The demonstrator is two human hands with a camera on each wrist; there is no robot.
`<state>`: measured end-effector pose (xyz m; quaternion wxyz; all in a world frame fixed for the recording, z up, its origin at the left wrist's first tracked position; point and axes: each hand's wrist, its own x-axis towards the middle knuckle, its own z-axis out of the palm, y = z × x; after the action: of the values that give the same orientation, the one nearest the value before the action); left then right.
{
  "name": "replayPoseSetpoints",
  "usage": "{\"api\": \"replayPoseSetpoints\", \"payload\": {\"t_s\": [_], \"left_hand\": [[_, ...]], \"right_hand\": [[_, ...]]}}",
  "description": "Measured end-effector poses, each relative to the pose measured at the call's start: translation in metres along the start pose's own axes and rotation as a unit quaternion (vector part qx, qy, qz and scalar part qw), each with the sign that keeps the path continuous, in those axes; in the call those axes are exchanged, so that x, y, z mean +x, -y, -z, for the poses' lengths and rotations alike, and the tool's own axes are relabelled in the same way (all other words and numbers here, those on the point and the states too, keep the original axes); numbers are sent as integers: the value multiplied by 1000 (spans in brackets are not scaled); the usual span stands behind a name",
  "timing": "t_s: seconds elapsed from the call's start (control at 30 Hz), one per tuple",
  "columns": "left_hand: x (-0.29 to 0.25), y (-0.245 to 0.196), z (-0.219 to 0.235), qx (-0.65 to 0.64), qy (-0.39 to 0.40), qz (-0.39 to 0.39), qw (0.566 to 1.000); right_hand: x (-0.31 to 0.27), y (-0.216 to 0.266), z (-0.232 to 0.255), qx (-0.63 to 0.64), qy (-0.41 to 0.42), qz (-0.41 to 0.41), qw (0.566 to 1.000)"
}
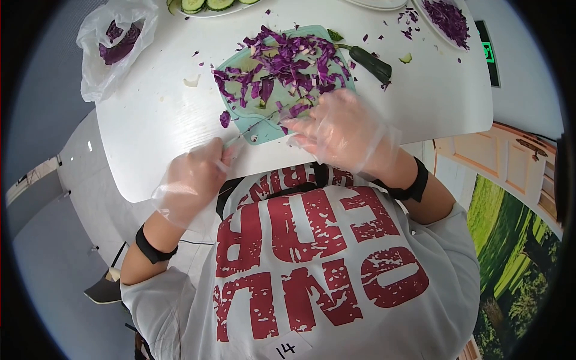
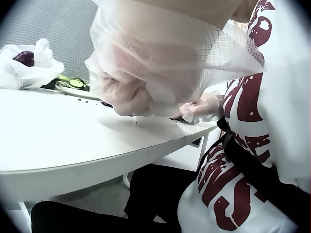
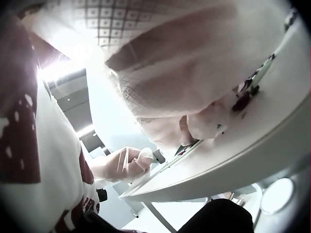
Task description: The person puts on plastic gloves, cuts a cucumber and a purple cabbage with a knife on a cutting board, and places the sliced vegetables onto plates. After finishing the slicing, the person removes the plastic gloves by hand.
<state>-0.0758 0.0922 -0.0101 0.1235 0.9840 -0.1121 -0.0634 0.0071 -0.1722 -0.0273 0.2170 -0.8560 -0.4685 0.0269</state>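
Both hands wear clear plastic gloves. In the head view my left hand (image 1: 195,174) grips a knife at the table's near edge. Its thin blade (image 1: 261,124) slants over the near corner of a teal cutting board (image 1: 261,137). Fingers of my right hand (image 1: 348,129) stretch leftward, right at the blade's far end and beside some cabbage shreds. Chopped purple cabbage (image 1: 294,66) covers much of the board. The left wrist view has the left hand (image 2: 141,73) large, its fingers curled. In the right wrist view the right hand (image 3: 194,92) hides most of the board.
A dark green elongated object (image 1: 372,65) lies right of the board. Beyond are a plate of shredded cabbage (image 1: 445,23), cucumber slices (image 1: 219,3) on a plate, and a white plastic bag (image 1: 99,78) holding a cabbage piece (image 1: 122,47). Cabbage scraps (image 1: 225,119) dot the white table (image 1: 156,144).
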Motion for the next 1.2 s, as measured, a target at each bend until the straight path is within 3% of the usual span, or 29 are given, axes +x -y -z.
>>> {"api": "replayPoseSetpoints", "payload": {"t_s": [0.27, 0.33, 0.43, 0.67, 0.77, 0.83, 0.93, 1.07, 1.13, 1.2], "left_hand": [[-6, 3, 7, -21, 27, 52, 998], [-9, 5, 10, -33, 32, 79, 996], [-9, 0, 16, -42, 44, 100, 993], [-7, -7, 17, -36, 67, 110, 991], [-6, -6, 13, -42, 67, 118, 990], [-6, -4, 11, -16, 1, 74, 997], [-3, -8, 13, -13, 13, 103, 995], [-3, -9, 9, -25, 21, 102, 994], [-1, -15, 11, -58, 76, 143, 985], [-1, -10, 6, -60, 60, 125, 989]], "right_hand": [[-1, -2, 1, 11, -4, 0, 1000], [-4, -7, -4, 29, -63, 31, 997], [-4, -8, 4, 52, -41, 4, 998], [-6, -15, 7, 24, -78, 31, 996], [-4, -17, 10, -18, -49, 18, 998], [-2, -16, 10, 5, -53, -2, 999], [6, -10, 11, -22, -8, 6, 1000], [6, -6, 4, -58, -21, 27, 998], [7, -5, 5, -77, 28, 9, 997], [6, -4, 5, -73, 25, 8, 997]]}}
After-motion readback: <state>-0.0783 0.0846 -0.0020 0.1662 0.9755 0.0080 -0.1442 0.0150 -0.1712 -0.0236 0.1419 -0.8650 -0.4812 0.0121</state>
